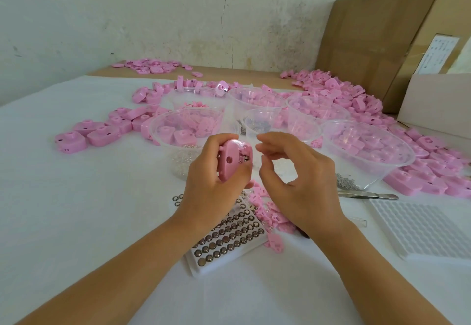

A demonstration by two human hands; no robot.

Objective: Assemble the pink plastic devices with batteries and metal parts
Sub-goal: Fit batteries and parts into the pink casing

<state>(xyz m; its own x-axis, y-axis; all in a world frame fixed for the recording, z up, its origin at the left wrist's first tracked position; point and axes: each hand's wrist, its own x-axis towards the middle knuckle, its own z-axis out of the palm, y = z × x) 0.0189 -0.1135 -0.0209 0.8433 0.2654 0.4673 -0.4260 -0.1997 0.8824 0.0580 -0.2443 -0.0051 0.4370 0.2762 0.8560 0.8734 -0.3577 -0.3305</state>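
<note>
My left hand [211, 192] grips one pink device [233, 161], held up above the battery tray [229, 238]. My right hand [303, 184] hovers just beside it, fingers curled; I cannot tell whether it pinches some tiny part. The white label [437, 55] on the cardboard box [377, 44] is too blurred to read. The white surface [89, 210] carries loose pink shells [84, 136] and clear bowls [367, 146], below a cracked, stained wall [153, 13].
</note>
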